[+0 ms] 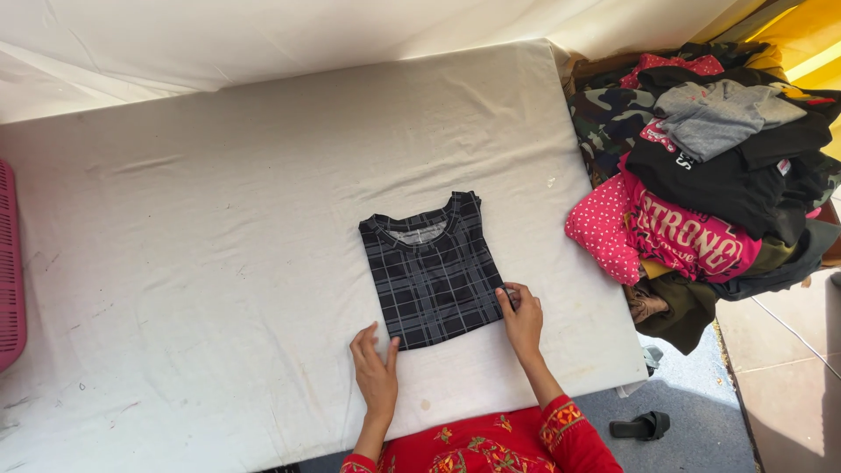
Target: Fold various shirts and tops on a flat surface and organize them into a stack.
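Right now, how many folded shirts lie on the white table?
1: the dark plaid shirt at the table's near middle, between both hands. The clothes heap beside it is unfolded.

Bright, even daylight, sharp focus, sunlit glare at right edge, faint shadows

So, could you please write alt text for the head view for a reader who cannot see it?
A folded dark checked shirt lies on a white-covered table; the left hand rests at its near corner and the right hand pinches its right edge. A pile of clothes sits to the right, a pink basket at the left edge.
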